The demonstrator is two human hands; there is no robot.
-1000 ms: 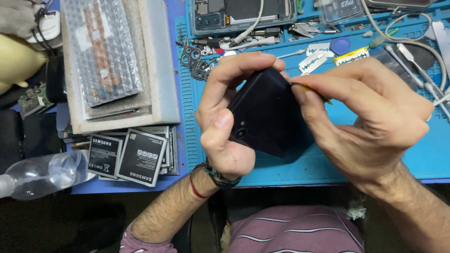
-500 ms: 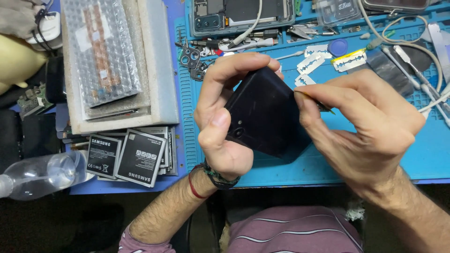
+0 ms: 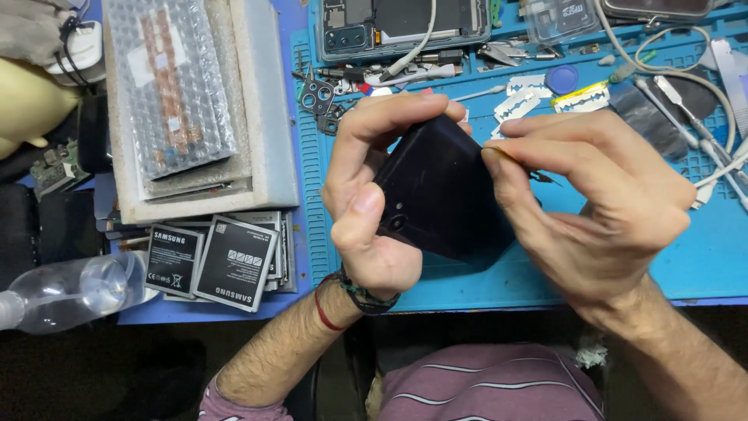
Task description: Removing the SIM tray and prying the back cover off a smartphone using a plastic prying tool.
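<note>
The left hand [image 3: 374, 210] is gripping a black phone back cover [image 3: 440, 191] above the blue work mat [image 3: 701, 265] on the tabletop, its grip closed around the cover's left side with the thumb lying over the camera hole. The right hand [image 3: 600, 210] is pinching a thin pick at the cover's upper right edge, its grip shut tight. Razor blades [image 3: 526, 97] are lying on the mat beyond; phone batteries [image 3: 222, 261] are stacked to the left.
</note>
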